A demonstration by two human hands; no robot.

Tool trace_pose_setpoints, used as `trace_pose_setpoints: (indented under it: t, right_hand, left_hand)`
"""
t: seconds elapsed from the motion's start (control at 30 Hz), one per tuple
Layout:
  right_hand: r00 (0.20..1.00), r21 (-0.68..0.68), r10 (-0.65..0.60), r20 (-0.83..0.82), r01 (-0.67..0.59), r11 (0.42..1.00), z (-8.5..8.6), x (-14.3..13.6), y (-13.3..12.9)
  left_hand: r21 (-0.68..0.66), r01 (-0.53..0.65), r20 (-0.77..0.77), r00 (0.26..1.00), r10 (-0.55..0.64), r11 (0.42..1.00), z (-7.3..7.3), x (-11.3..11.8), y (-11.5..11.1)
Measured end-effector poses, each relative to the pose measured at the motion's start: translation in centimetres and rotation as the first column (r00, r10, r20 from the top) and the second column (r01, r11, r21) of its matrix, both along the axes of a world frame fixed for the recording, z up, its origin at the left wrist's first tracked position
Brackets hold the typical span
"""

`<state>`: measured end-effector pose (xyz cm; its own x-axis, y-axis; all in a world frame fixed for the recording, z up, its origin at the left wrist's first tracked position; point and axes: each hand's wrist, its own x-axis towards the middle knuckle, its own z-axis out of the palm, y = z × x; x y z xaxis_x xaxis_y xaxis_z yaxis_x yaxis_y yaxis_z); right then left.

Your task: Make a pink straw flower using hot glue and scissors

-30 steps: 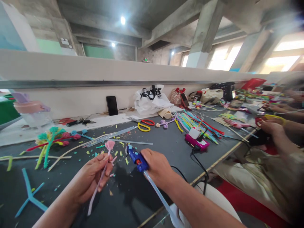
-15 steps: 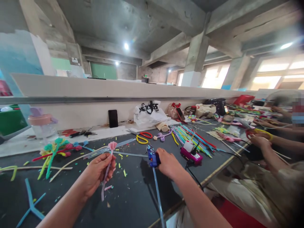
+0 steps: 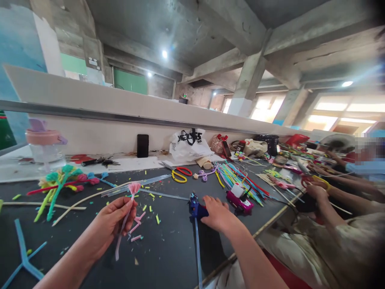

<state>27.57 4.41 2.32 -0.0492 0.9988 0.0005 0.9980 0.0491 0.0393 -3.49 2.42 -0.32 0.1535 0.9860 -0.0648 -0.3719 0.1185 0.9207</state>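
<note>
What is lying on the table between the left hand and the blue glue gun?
In the head view, small pink pieces lie near the left hand, and small yellow-green pieces lie farther toward the blue glue gun.

Dim ceiling [image 3: 135, 24], glaring windows [image 3: 267, 107]
Lamps [image 3: 164, 54] flare overhead; right edge blurred; shadow [image 3: 212, 245] under the right hand [image 3: 219, 216].

The right grip [image 3: 217, 214] partly hides the blue glue gun [image 3: 195, 206]; its glue stick [image 3: 197, 249] runs out of view nearby.
</note>
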Motion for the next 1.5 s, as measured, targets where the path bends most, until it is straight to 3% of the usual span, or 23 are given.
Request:
trace_pose_setpoints:
  t: [0.1, 0.2, 0.37, 0.57, 0.8, 0.9, 0.97, 1.1, 1.23, 1.3, 1.37, 1.43, 1.5]
  right_hand:
    - [0.99, 0.041, 0.099, 0.098, -0.103, 0.994, 0.6, -2.5, 2.2]
    - [0.95, -0.067, 0.255, 0.18, -0.247, 0.967, 0.4, -5.5, 5.8]
    - [0.871, -0.25, 0.42, 0.254, -0.36, 0.899, 0.2, -8.3, 10.5]
    - [0.841, -0.176, 0.485, 0.24, -0.454, 0.874, 1.6, -10.0, 14.0]
    - [0.891, 0.029, 0.453, -0.031, -0.452, 0.891, 2.3, -11.6, 16.3]
    - [0.876, 0.115, 0.41, -0.255, -0.393, 0.912, 2.5, -12.1, 15.7]
    - [0.825, 0.153, 0.378, -0.42, -0.346, 0.926, 2.5, -12.8, 14.0]
    - [0.622, 0.206, 0.341, -0.705, -0.28, 0.938, 2.2, -13.9, 7.3]
    - [0.411, 0.231, 0.312, -0.857, -0.236, 0.944, 1.1, -13.5, -0.1]
    - [0.074, 0.173, 0.187, -0.979, -0.167, 0.971, 0.4, -12.9, -2.3]
    - [-0.218, 0.095, 0.057, -0.974, -0.164, 0.982, -0.3, -12.5, -3.3]
    - [-0.392, 0.068, -0.028, -0.919, -0.227, 0.972, -0.8, -12.4, -3.5]
    - [-0.478, 0.088, -0.065, -0.876, -0.291, 0.953, -1.0, -12.4, -3.4]
  left_hand:
    - [-0.003, -0.007, 0.036, 0.999, 0.007, 1.0, -0.1, -0.3, -0.1]
    - [0.004, -0.032, 0.073, 0.997, 0.031, 0.999, 0.1, -0.2, -0.1]
    - [0.021, -0.068, 0.09, 0.994, 0.066, 0.997, 0.2, -0.2, 0.1]
    - [0.048, -0.121, 0.158, 0.981, 0.112, 0.992, -0.2, -0.9, 0.7]
    - [0.048, -0.1, 0.173, 0.981, 0.091, 0.994, -0.8, -0.5, 0.9]
    - [0.036, -0.073, 0.205, 0.977, 0.064, 0.997, -0.7, -0.2, 0.8]
    - [0.032, -0.049, 0.23, 0.972, 0.041, 0.998, -0.6, 0.1, 0.6]
    - [0.046, 0.021, 0.283, 0.958, -0.033, 0.999, 0.0, 1.0, -0.3]
    - [0.034, 0.108, 0.268, 0.957, -0.113, 0.994, 0.7, 2.1, -1.6]
    - [0.02, 0.125, 0.254, 0.959, -0.126, 0.992, 0.8, 2.6, -2.1]
    - [0.004, 0.13, 0.241, 0.962, -0.128, 0.991, 0.7, 3.3, -2.4]
    - [-0.027, 0.154, 0.214, 0.966, -0.145, 0.988, 0.4, 3.9, -2.6]
    - [-0.069, 0.186, 0.182, 0.968, -0.171, 0.98, -0.1, 4.4, -2.6]
